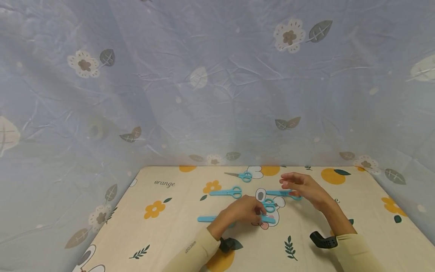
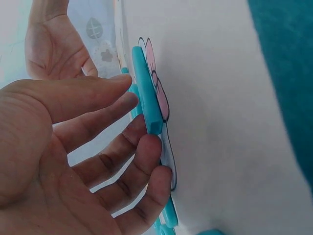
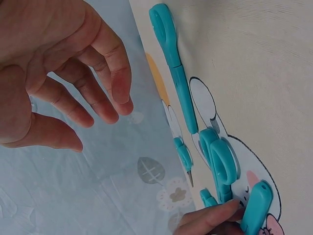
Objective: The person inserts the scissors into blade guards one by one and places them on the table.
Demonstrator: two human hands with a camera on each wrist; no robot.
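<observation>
Several light-blue scissors lie on the table. My left hand (image 1: 246,209) is low over the cloth, its curved fingers and thumb at a blue scissors cover (image 1: 268,218), holding it by one end. The cover (image 2: 147,90) shows long and smooth in the left wrist view, against the thumb and fingertips. Just beyond it are the handles of a pair of scissors (image 1: 269,205), whose blade end goes under my left fingers. My right hand (image 1: 306,189) hovers empty, fingers loosely bent, above covered scissors (image 3: 176,68) at the right.
Scissors with bare metal blades (image 1: 239,175) lie near the table's back edge. Covered scissors (image 1: 227,192) lie left of the middle, and another pair (image 1: 205,218) is partly behind my left wrist. A patterned curtain (image 1: 217,94) hangs behind the printed tablecloth (image 1: 176,238).
</observation>
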